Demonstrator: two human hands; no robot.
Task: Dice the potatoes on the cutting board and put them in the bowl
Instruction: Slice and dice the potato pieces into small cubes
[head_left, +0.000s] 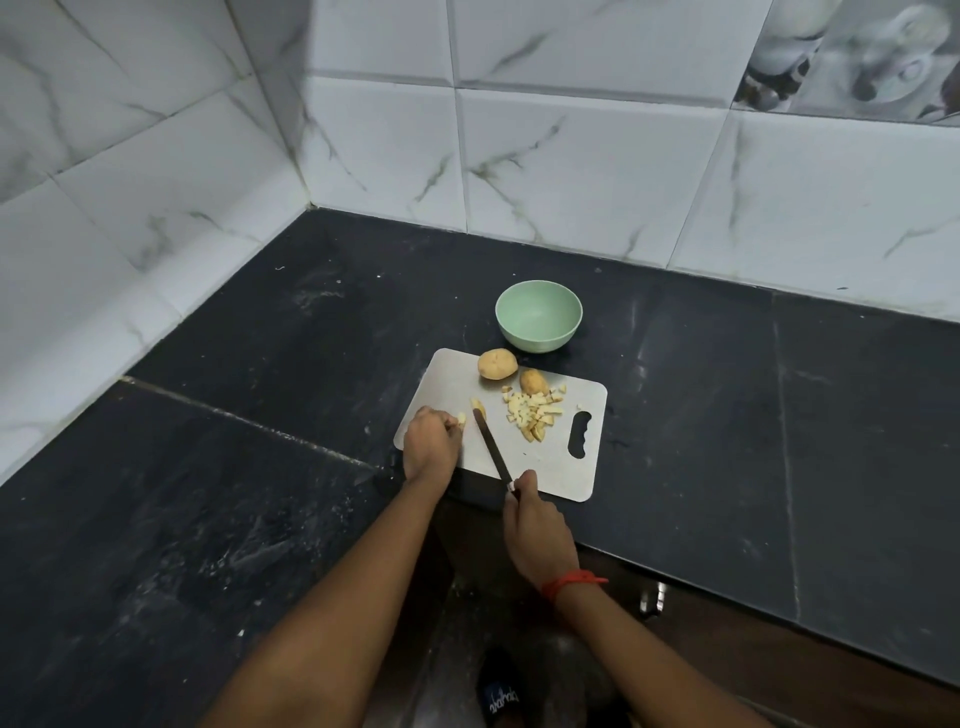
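While the left hand (431, 441) pinches a potato piece (461, 419), the right hand (537, 525) grips the knife (491, 447) just beside it.

Most of the potato piece (461, 420) is covered by the left hand (431, 441) pinching it. Only a pale end shows, and the cutting board's (550, 467) near-left corner is hidden too. Handle of the knife (491, 447) is buried in the right hand (535, 525); blade tip vs. the slice (478, 406) — contact unclear. Both forearms (337, 597) cut off at btm edge. The dark thing (500, 696) w/ lettering down there — blurred, unreadable.
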